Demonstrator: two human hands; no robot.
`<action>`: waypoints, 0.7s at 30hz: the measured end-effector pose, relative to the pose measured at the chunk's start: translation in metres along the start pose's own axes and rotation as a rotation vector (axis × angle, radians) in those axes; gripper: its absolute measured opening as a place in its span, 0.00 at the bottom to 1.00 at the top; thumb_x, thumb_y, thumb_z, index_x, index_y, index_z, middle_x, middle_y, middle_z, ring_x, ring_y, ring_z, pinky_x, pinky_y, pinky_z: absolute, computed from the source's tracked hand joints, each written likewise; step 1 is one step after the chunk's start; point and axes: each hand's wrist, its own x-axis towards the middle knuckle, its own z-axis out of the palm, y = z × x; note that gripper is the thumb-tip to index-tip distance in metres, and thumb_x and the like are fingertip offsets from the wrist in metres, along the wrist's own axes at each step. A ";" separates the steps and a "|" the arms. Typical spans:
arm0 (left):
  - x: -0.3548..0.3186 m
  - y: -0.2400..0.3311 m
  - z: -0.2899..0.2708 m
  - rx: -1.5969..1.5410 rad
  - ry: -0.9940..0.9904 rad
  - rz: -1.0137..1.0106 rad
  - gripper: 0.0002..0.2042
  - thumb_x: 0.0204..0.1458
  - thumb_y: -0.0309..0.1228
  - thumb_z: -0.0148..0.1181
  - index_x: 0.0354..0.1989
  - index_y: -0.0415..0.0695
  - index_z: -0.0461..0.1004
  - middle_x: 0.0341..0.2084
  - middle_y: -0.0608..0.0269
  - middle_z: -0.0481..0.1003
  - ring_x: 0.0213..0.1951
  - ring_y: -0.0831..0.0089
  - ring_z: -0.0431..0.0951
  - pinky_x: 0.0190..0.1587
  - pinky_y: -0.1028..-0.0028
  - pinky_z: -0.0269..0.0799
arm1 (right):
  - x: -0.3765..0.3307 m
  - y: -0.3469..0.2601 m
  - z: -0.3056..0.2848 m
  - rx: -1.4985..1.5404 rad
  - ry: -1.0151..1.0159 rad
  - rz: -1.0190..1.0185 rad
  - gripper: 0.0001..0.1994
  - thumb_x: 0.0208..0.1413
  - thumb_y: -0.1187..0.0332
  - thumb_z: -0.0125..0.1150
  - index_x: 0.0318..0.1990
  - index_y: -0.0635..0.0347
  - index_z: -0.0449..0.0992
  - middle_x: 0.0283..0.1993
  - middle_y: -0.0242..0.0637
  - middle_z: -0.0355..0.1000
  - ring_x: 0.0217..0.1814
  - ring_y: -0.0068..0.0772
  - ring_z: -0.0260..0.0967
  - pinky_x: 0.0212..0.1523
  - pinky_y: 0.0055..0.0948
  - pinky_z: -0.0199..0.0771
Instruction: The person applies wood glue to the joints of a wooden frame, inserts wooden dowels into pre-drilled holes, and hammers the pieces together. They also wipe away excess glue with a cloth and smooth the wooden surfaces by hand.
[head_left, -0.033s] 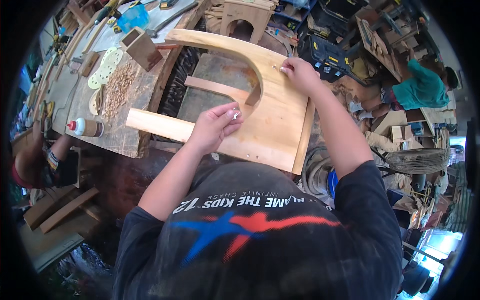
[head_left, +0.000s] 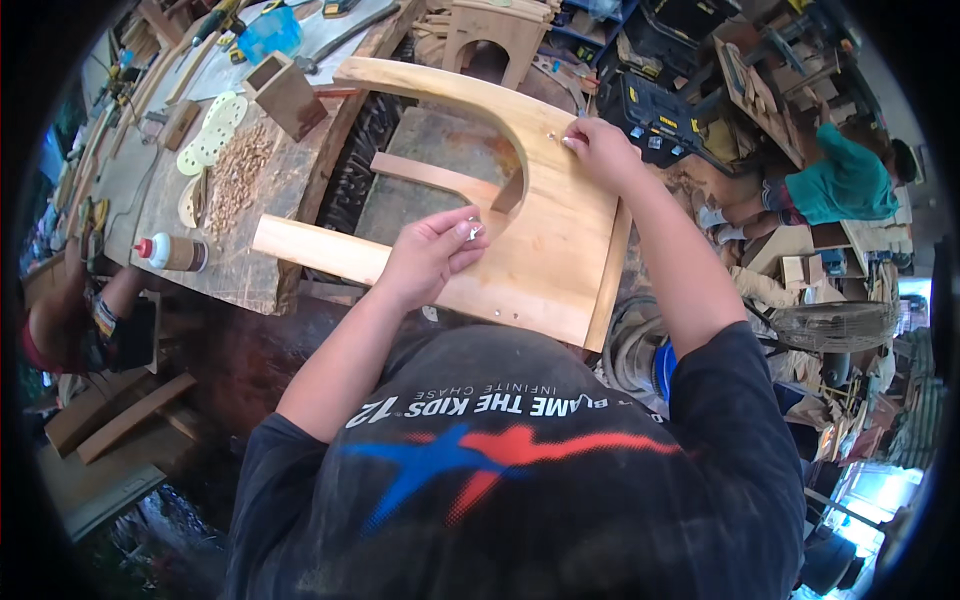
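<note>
Arch-cut wooden panel (head_left: 560, 235) lies beneath both hands, legs extending leftward; right hand (head_left: 605, 155) is nearer its far-side spots (head_left: 551, 135), just right of them, grip state indeterminable; left hand (head_left: 425, 258), nearer the body, pinches small whitish pieces (head_left: 473, 232).

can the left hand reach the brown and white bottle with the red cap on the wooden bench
Probably yes: nothing covers the bottle, and one prong of the pale U-shaped wooden panel lies between. The left hand holds small shiny pieces, though.
</note>
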 end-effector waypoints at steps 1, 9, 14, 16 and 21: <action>0.000 -0.001 -0.001 -0.009 0.007 0.009 0.21 0.69 0.30 0.58 0.67 0.34 0.68 0.48 0.58 0.80 0.50 0.68 0.83 0.55 0.72 0.84 | 0.002 0.001 0.001 -0.028 -0.046 0.008 0.10 0.64 0.64 0.64 0.45 0.61 0.81 0.48 0.48 0.79 0.52 0.51 0.77 0.55 0.43 0.75; -0.002 -0.002 -0.001 -0.038 -0.023 0.019 0.21 0.70 0.29 0.57 0.68 0.34 0.67 0.49 0.59 0.80 0.51 0.69 0.83 0.54 0.73 0.83 | 0.012 -0.008 -0.002 -0.197 -0.163 0.042 0.11 0.66 0.63 0.60 0.46 0.62 0.80 0.51 0.49 0.78 0.56 0.53 0.76 0.58 0.46 0.74; -0.001 -0.001 -0.003 -0.056 -0.034 0.019 0.20 0.70 0.28 0.56 0.68 0.34 0.67 0.49 0.58 0.80 0.51 0.69 0.83 0.54 0.73 0.84 | 0.015 -0.012 0.003 -0.229 -0.171 0.052 0.12 0.66 0.63 0.60 0.47 0.64 0.80 0.50 0.52 0.78 0.56 0.55 0.76 0.58 0.46 0.74; 0.001 -0.001 -0.001 -0.062 -0.058 0.014 0.20 0.70 0.28 0.56 0.68 0.34 0.67 0.50 0.58 0.80 0.51 0.69 0.83 0.53 0.73 0.84 | 0.016 -0.003 0.012 -0.233 -0.134 0.077 0.12 0.66 0.63 0.61 0.46 0.64 0.80 0.50 0.53 0.79 0.56 0.55 0.76 0.57 0.47 0.75; 0.000 0.001 0.001 -0.022 -0.026 0.036 0.20 0.70 0.27 0.56 0.68 0.34 0.68 0.50 0.57 0.80 0.51 0.68 0.83 0.53 0.73 0.84 | 0.019 -0.012 0.018 -0.309 -0.080 0.173 0.14 0.62 0.62 0.64 0.47 0.64 0.83 0.48 0.54 0.81 0.54 0.55 0.79 0.55 0.47 0.78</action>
